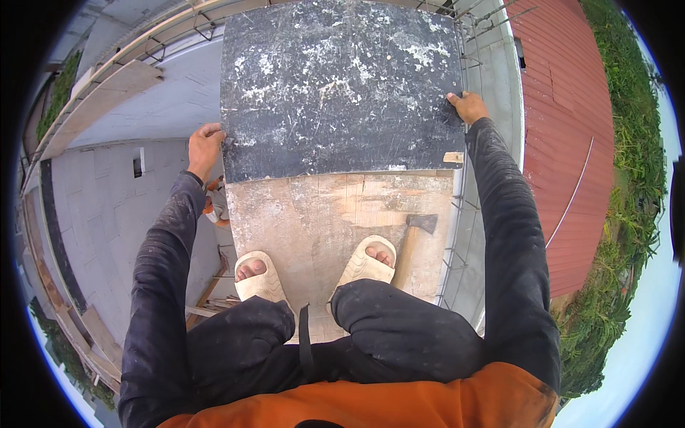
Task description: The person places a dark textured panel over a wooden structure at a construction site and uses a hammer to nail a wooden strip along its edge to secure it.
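A black-faced plywood sheet (pixel 335 93), scuffed with whitish patches, lies in front of me. My left hand (pixel 205 148) pinches its left edge, fingertips on the rim. On the opposite edge, my right hand (pixel 469 108) has its thumb on top and its other fingers partly hidden. The sheet's near edge overlaps a bare wooden board (pixel 307 214) under my feet. Beside my right sandal rests a hatchet (pixel 422 223) with a wooden handle. A small wood scrap (pixel 453 157) sits at the sheet's near right corner.
Grey block walls (pixel 107 200) drop away on the left, where another person (pixel 216 203) is partly visible below. Steel rebar (pixel 457 235) runs along the right side by a concrete edge. Beyond it spreads a red metal roof (pixel 567 143). Loose planks (pixel 100 107) lie at the far left.
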Action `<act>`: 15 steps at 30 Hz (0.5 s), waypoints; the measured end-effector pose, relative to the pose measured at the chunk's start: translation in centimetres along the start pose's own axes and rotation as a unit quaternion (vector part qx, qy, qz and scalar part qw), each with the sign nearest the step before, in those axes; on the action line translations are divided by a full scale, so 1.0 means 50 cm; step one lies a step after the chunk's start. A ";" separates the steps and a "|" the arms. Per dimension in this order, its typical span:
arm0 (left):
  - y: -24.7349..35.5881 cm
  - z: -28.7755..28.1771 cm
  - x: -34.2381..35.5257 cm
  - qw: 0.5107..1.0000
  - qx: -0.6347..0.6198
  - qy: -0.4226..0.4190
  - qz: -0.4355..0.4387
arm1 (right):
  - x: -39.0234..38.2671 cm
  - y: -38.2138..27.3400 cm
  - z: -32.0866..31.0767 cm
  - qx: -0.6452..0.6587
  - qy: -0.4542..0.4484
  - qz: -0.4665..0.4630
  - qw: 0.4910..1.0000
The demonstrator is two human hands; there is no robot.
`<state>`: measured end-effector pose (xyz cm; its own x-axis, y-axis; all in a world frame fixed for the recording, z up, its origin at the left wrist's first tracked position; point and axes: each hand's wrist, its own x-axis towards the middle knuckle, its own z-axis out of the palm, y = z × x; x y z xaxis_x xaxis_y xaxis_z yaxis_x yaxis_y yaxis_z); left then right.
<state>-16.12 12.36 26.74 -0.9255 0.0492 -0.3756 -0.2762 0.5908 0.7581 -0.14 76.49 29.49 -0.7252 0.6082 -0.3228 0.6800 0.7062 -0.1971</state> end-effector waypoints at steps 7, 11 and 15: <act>-0.011 0.032 0.014 0.993 -0.098 0.017 -0.063 | -0.012 0.004 0.006 0.164 -0.052 0.055 0.984; -0.001 0.031 0.050 0.980 -0.128 0.106 -0.111 | -0.030 -0.042 0.107 0.324 0.068 0.113 0.937; 0.047 0.036 0.062 0.974 -0.156 0.136 -0.097 | -0.049 -0.046 0.173 0.413 0.073 0.153 0.895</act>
<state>-19.17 15.32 26.39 -0.8713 -0.2783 -0.4043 -0.4779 0.2932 0.8280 1.04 70.24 22.72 -0.4578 0.8102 -0.3662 0.6527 0.0266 -0.7572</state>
